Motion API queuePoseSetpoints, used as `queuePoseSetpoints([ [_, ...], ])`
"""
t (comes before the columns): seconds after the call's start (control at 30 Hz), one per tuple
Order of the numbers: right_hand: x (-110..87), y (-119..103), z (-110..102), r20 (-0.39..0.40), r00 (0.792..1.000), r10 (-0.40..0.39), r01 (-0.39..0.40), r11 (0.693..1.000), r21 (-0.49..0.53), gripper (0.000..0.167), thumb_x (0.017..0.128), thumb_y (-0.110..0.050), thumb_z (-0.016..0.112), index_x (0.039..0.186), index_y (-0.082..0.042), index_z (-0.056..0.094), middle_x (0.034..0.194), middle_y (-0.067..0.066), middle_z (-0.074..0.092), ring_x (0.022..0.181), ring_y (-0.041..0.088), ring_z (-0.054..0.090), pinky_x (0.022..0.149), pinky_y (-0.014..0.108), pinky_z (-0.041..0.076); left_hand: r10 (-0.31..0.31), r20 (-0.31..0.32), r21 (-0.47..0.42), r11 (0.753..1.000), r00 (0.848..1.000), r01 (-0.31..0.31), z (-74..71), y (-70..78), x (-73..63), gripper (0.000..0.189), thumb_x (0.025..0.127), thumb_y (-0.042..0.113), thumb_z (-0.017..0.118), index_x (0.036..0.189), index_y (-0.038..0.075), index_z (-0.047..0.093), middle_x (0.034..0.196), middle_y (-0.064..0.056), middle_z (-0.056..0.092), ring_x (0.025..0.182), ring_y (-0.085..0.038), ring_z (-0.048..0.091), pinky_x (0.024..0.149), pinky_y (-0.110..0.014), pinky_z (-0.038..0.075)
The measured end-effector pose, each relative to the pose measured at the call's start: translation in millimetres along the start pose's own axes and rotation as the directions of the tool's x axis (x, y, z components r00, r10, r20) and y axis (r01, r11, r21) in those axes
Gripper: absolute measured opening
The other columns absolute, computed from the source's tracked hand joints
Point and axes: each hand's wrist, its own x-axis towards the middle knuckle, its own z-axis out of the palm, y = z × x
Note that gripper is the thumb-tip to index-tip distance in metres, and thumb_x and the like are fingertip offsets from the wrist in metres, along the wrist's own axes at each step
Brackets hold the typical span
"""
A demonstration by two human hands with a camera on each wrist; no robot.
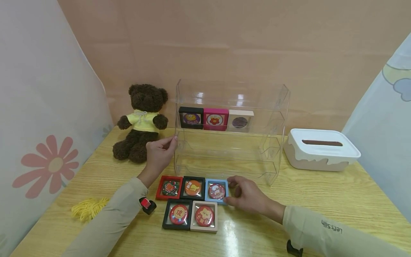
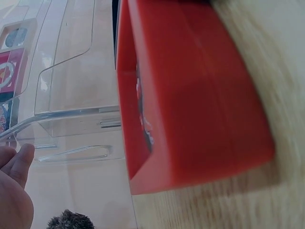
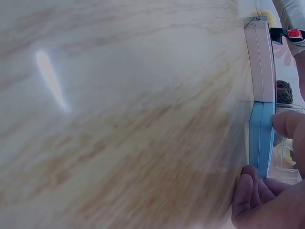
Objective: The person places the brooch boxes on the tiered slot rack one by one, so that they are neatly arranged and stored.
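A clear tiered display rack (image 1: 224,143) stands upright on the table. My left hand (image 1: 161,152) pinches its left side edge between thumb and fingers; the left wrist view shows those fingertips (image 2: 21,164) right at the clear panel. In front of the rack, my right hand (image 1: 248,196) grips a light blue square frame (image 1: 208,196) by its right side, with a round badge inside. The right wrist view has the thumb (image 3: 286,123) on the blue frame's edge and the other fingers curled at its corner. Beside it lie a black frame (image 1: 183,189) and a red frame (image 1: 158,192).
Nearer me lie another black frame (image 1: 165,221) and a beige frame (image 1: 215,225). Black, pink and beige frames (image 1: 231,125) stand on a rack tier. A teddy bear (image 1: 142,121) sits left, yellow string (image 1: 88,208) nearer, a white tissue box (image 1: 316,162) right.
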Motion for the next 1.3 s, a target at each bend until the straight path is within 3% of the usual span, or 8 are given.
queuePoseSetpoints([
  [0.33, -1.3, 0, 2, -0.011, 1.0, 0.015, -0.015, 1.0, 0.002, 0.059, 0.076, -0.024, 0.08, 0.119, 0.007, 0.055, 0.1, 0.008, 0.06, 0.072, 0.011, 0.055, 0.06, 0.025, 0.049, 0.001, 0.0, 0.012, 1.0, 1.0, -0.001, 0.8, -2.2, -1.3, 0.009, 0.082, -0.015, 0.064, 0.087, -0.015, 0.07, 0.069, -0.022, 0.067, 0.049, -0.026, 0.064, 0.047, -0.016, 0.048],
  [0.57, -2.0, 0, 2, -0.004, 1.0, 0.004, -0.003, 1.0, 0.014, 0.065, 0.075, -0.022, 0.081, 0.123, 0.011, 0.052, 0.1, 0.009, 0.058, 0.069, 0.01, 0.054, 0.057, 0.025, 0.049, 0.003, -0.01, 0.008, 1.0, 1.0, -0.002, 6.0, -32.7, -7.4, 0.009, 0.085, -0.007, 0.066, 0.089, -0.01, 0.073, 0.07, -0.016, 0.069, 0.049, -0.021, 0.064, 0.045, -0.019, 0.049],
  [0.67, -1.4, 0, 1, 0.002, 1.0, 0.008, -0.008, 1.0, 0.015, 0.063, 0.074, -0.023, 0.082, 0.12, 0.008, 0.053, 0.098, 0.007, 0.058, 0.069, 0.011, 0.054, 0.057, 0.026, 0.049, 0.009, -0.011, -0.004, 1.0, 1.0, -0.009, 6.3, -37.2, -8.7, 0.01, 0.087, -0.002, 0.066, 0.09, -0.008, 0.074, 0.072, -0.013, 0.07, 0.051, -0.017, 0.065, 0.046, -0.019, 0.049],
  [0.9, -3.0, -1, -1, -0.018, 1.0, 0.02, -0.019, 0.999, 0.025, 0.056, 0.07, -0.024, 0.085, 0.11, -0.005, 0.052, 0.089, 0.002, 0.061, 0.069, 0.012, 0.058, 0.06, 0.027, 0.05, 0.016, -0.006, 0.007, 1.0, 1.0, -0.016, 1.0, -2.9, -0.9, 0.008, 0.082, -0.014, 0.064, 0.087, -0.014, 0.071, 0.07, -0.02, 0.067, 0.049, -0.025, 0.064, 0.046, -0.018, 0.049],
  [1.1, -4.6, -2, -4, -0.065, 0.998, -0.008, 0.014, 0.995, 0.096, 0.05, 0.069, -0.016, 0.087, 0.104, -0.008, 0.052, 0.09, 0.002, 0.063, 0.078, 0.019, 0.063, 0.067, 0.028, 0.054, 0.029, -0.005, 0.005, 1.0, 1.0, -0.029, 1.1, -4.4, -0.9, 0.008, 0.081, -0.015, 0.064, 0.086, -0.015, 0.07, 0.069, -0.021, 0.067, 0.049, -0.025, 0.064, 0.047, -0.017, 0.048],
  [1.3, -2.6, -1, -9, -0.172, 0.982, -0.084, 0.106, 0.987, 0.123, 0.031, 0.073, -0.009, 0.083, 0.092, -0.009, 0.058, 0.081, -0.001, 0.063, 0.072, 0.015, 0.063, 0.061, 0.028, 0.055, 0.041, -0.004, 0.007, 0.999, 0.999, -0.041, 0.1, -4.0, -0.2, 0.008, 0.08, -0.016, 0.064, 0.086, -0.016, 0.07, 0.068, -0.021, 0.067, 0.046, -0.024, 0.062, 0.045, -0.017, 0.048],
])
